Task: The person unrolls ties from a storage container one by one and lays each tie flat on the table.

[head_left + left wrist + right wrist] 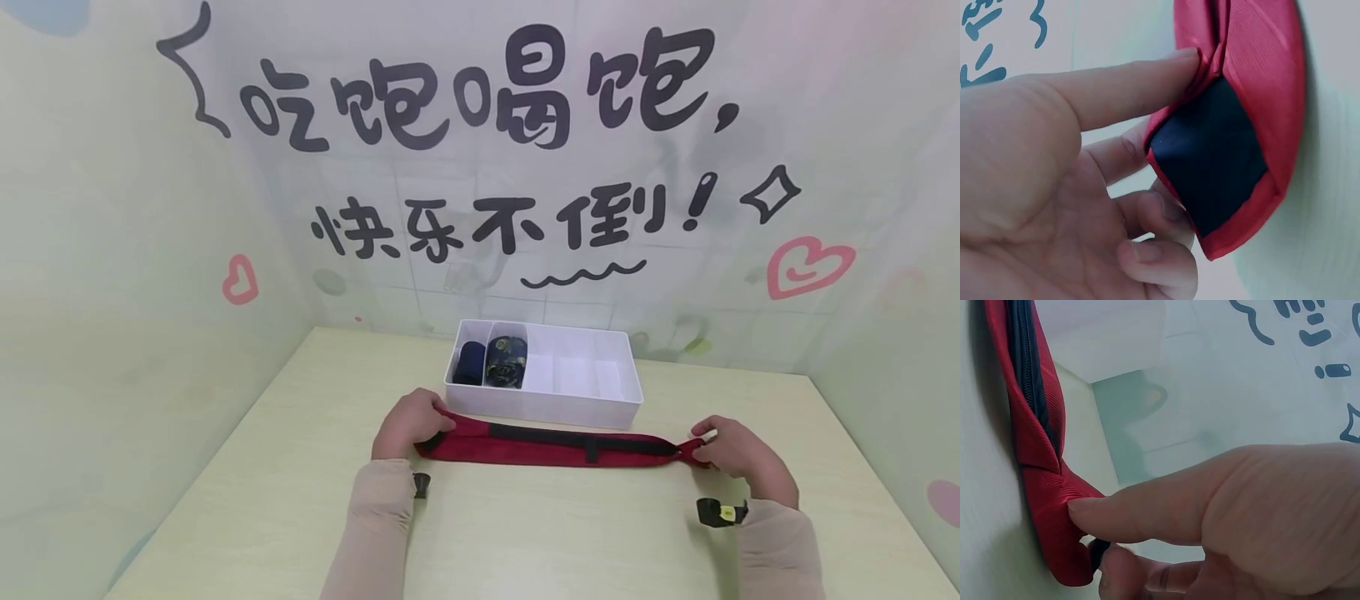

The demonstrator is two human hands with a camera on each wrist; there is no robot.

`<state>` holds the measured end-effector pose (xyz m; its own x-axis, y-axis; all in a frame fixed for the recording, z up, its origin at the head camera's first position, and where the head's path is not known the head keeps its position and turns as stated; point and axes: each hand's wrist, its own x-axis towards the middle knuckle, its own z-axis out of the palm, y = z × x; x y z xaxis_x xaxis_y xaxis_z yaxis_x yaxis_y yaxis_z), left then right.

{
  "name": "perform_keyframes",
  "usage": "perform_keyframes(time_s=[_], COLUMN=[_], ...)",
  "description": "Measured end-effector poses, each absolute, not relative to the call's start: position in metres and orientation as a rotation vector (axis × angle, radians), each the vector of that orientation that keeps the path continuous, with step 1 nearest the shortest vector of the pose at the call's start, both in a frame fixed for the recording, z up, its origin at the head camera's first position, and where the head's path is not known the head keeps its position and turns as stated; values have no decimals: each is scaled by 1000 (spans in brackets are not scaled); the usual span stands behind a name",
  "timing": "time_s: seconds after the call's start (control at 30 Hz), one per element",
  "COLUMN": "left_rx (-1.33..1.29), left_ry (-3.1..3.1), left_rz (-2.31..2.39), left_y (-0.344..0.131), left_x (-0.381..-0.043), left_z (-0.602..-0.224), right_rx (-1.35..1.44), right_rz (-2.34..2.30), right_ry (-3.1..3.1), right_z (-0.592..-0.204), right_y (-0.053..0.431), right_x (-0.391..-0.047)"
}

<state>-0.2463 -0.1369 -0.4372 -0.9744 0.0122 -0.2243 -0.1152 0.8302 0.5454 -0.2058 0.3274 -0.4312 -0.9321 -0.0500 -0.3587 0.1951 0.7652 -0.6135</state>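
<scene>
A red necktie (pixel 540 455) with a dark zipper strip (pixel 570 435) along its back lies stretched from left to right between my hands, in front of the white box. My left hand (pixel 408 425) pinches its left end. In the left wrist view, that end is pointed, with black lining (pixel 1210 156) showing, and the thumb lies on the red cloth. My right hand (pixel 742 457) pinches the narrower right end. Zipper teeth (pixel 1024 356) show in the right wrist view, running toward the folded red cloth (pixel 1054 512) at the thumb.
Behind the necktie stands a white divided box (pixel 543 407). Its left compartments hold a dark blue roll (pixel 471 362) and a patterned dark roll (pixel 507 361) of cloth. The pale wooden table (pixel 555 533) meets a printed wall (pixel 480 283) at the back.
</scene>
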Motion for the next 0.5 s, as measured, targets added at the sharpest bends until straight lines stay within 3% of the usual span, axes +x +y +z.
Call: perform_keyframes(time_s=[0.5], left_rx=[-124], left_ry=[2868], left_rz=[832], left_y=[-138], left_x=[-253], left_z=[-450], right_rx=[171], right_rz=[-966], right_ry=[2580], right_z=[-431], right_y=[329], right_x=[-203])
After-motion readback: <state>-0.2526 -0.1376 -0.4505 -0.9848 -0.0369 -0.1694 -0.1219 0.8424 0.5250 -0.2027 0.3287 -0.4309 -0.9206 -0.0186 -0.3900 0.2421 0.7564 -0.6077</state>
